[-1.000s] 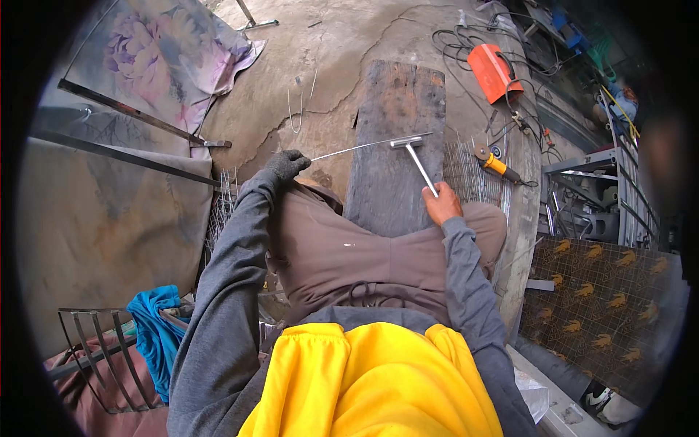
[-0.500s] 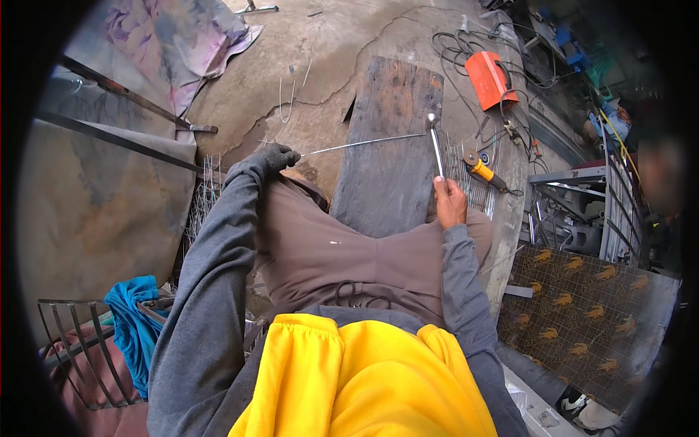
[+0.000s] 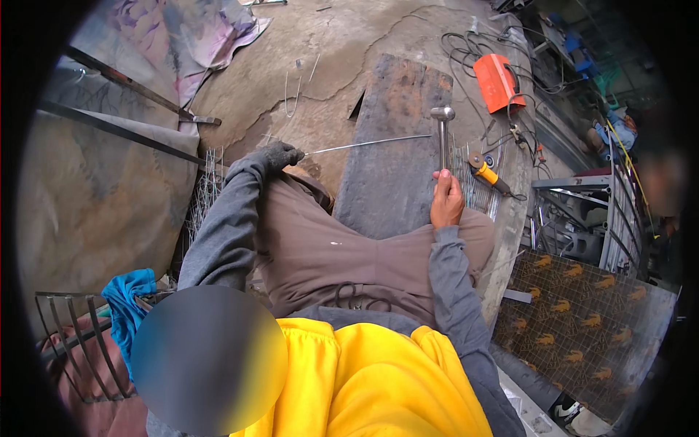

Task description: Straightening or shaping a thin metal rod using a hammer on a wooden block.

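Note:
My left hand (image 3: 279, 156), in a dark grey glove, is closed around one end of a thin metal rod (image 3: 371, 143). The rod reaches rightward across a dark, worn wooden plank (image 3: 393, 186) lying between my legs, and bows slightly. Bare, my right hand (image 3: 446, 200) grips the handle of a metal hammer (image 3: 443, 142). Its head is upright at the plank's right edge, just beyond the rod's far tip and apart from it. A yellow angle grinder (image 3: 489, 175) lies to the right of the hammer.
Bundles of thin rods (image 3: 209, 193) lie on both sides of me. An orange box (image 3: 499, 84) with cables sits at the far right. A bent wire (image 3: 292, 98) lies on the concrete floor. A metal frame (image 3: 575, 178) and a patterned board (image 3: 582, 320) stand at right.
The hammer head has come up toward me and shifted slightly right, off the rod's tip. My left hand keeps its hold on the rod. The whole view has shifted a little.

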{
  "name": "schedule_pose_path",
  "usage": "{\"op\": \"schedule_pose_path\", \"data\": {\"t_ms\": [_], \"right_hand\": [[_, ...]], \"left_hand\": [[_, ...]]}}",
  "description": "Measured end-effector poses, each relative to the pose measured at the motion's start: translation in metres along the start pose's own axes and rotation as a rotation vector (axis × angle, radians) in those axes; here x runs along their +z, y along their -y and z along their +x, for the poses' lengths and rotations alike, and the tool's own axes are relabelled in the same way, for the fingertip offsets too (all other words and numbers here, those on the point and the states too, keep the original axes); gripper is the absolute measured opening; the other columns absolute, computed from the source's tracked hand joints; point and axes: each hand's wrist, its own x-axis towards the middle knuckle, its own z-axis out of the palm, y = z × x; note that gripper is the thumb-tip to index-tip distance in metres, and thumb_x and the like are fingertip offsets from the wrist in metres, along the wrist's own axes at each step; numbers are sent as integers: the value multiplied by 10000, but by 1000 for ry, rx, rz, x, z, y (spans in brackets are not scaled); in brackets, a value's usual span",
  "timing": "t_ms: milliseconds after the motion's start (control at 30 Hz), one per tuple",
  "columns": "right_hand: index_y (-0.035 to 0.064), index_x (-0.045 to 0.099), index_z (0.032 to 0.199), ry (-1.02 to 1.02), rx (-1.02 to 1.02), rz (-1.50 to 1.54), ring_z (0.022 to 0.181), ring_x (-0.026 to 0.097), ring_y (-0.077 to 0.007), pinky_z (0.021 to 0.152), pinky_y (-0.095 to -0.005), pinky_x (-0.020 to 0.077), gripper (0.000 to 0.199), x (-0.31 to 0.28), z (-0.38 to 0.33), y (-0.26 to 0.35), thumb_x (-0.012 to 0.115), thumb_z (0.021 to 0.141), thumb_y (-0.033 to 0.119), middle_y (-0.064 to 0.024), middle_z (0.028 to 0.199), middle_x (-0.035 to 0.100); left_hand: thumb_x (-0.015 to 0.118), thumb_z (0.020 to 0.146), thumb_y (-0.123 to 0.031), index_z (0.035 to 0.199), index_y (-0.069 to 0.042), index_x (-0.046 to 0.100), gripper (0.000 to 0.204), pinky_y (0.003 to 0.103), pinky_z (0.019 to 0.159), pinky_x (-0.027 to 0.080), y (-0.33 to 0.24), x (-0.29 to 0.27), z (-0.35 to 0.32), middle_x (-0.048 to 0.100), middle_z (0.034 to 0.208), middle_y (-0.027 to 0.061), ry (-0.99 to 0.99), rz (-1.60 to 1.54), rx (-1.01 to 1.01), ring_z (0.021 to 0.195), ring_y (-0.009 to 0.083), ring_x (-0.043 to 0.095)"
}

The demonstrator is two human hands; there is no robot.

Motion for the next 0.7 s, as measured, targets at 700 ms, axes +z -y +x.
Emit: {"op": "schedule_pose_path", "data": {"t_ms": [700], "right_hand": [[33,627,835,71,37,-394,830,633,-360,737,-438,468,569,9,33,-29,387,939,539,-168,815,662]], "left_hand": [[575,875,-438,882,-9,679,441,345,771,469,-3,2,-11,668,818,105,-102,-18,82,776,198,592]]}}
